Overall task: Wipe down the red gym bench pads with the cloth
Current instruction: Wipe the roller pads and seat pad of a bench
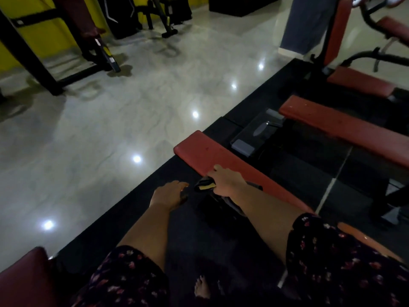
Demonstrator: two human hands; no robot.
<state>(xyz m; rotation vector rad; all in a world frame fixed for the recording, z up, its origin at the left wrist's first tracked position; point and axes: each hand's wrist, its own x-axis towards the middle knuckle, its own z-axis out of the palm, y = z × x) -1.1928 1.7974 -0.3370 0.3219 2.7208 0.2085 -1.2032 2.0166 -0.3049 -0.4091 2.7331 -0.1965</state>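
Cloth (204,185): dark with yellow bit, bunched up. Right hand (225,182) holds it, fingers curled round it, at left side edge of long red bench pad (205,151). Left hand (168,194) just beside, fingers straight and close together, holds nothing, over black mat (199,240). Further off: second red pad (343,127), shiny grey floor (110,129), black machine frame (33,58), yellow wall (55,38).

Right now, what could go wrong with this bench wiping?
The cloth is bunched in the right hand at the red pad's near edge, so it might slide off the side and miss the top. The bare foot could stub against the dark frame under the bench in this dim light.
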